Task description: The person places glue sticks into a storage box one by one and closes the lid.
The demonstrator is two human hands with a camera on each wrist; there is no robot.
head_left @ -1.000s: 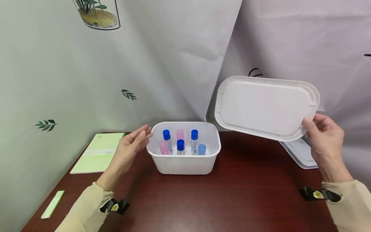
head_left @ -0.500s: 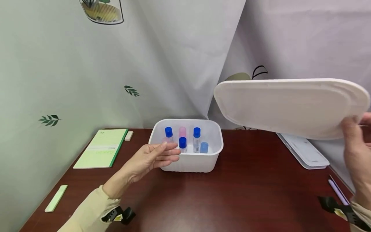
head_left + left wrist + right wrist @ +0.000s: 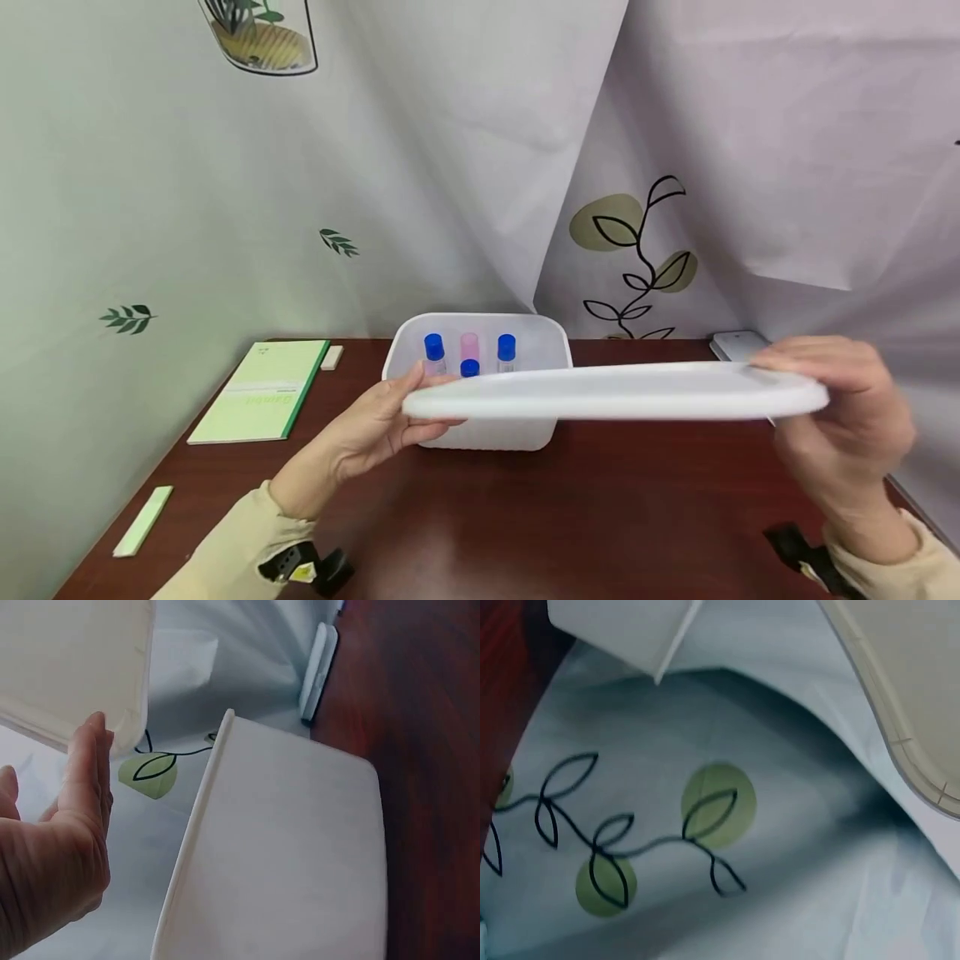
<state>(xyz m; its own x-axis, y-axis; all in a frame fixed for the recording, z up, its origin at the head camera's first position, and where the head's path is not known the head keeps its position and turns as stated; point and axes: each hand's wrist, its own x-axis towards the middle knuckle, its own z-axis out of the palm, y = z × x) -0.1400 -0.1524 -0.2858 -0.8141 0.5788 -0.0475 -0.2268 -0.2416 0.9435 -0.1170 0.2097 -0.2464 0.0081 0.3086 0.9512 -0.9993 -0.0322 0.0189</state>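
In the head view a white plastic lid (image 3: pixel 600 393) is held nearly level and edge-on, above and in front of a white bin (image 3: pixel 487 435). My right hand (image 3: pixel 843 417) grips the lid's right end, fingers over the top and thumb below. At the other end my left hand (image 3: pixel 378 429) has fairly straight fingers against the lid, partly hidden by it. The left wrist view shows those fingertips at the edge of the lid (image 3: pixel 71 667), with the bin (image 3: pixel 285 840) beside them. Several small bottles with blue caps (image 3: pixel 506 346) and a pink one (image 3: pixel 469 344) stand in the bin.
On the dark wooden table (image 3: pixel 480 517) a green notebook (image 3: pixel 258 392), a white eraser (image 3: pixel 332 357) and a pale green strip (image 3: pixel 142 521) lie left of the bin. A white flat case (image 3: pixel 738 343) lies at the back right. Patterned cloth (image 3: pixel 420 167) hangs behind.
The lid has tipped from facing me to nearly flat and come down and left, over the bin's front. My left hand has moved right and now touches its left end.
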